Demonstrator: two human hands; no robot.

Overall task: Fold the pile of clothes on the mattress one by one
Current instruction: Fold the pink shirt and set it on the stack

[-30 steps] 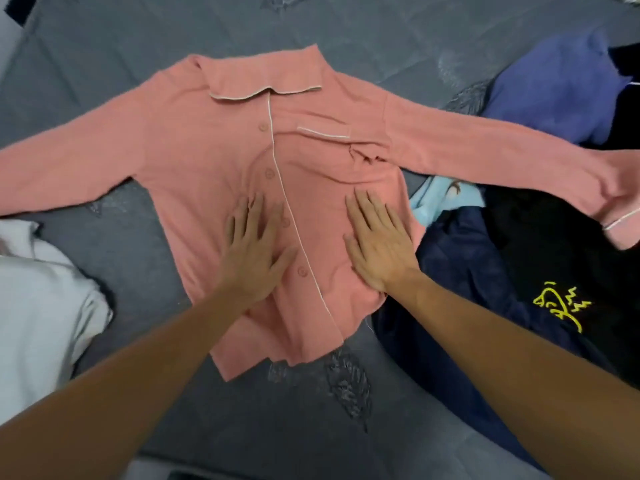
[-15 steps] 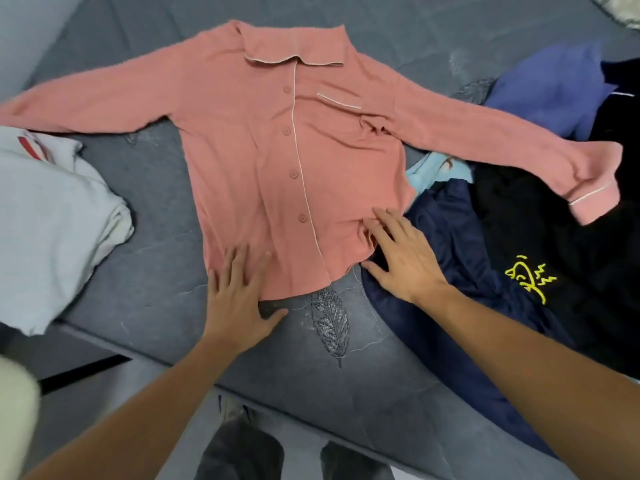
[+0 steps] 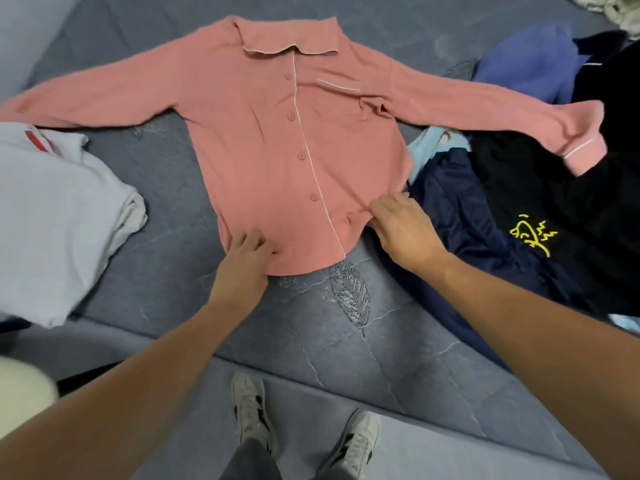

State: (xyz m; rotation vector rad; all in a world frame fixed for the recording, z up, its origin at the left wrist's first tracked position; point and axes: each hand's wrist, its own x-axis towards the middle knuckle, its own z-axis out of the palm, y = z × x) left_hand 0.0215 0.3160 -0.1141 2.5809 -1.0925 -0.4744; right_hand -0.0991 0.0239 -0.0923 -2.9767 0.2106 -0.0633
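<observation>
One pink button-up shirt (image 3: 277, 140) lies face up and spread flat on the grey mattress (image 3: 346, 341), collar at the far side, both sleeves stretched out left and right, the right cuff resting on the dark clothes there. The step in hand looks like the last straightening before the fold proper. The left hand (image 3: 242, 268) has its fingers curled onto the near hem at the shirt's left corner, pinching the cloth, and the right hand (image 3: 403, 230) pinches the hem at the right corner, where the fabric is puckered. The next move, as I judge it, calls for tugging the hem taut and then bringing one sleeve and side panel in over the front — the right sleeve must first be lifted clear of the pile. Counted: one shirt laid out; one pale folded garment (image 3: 52, 216) at the left; on the right an unfolded pile (image 3: 519, 188) showing at least four pieces — navy, black with a yellow print, light blue, purple-blue; two hands; two shoes at the near edge.
</observation>
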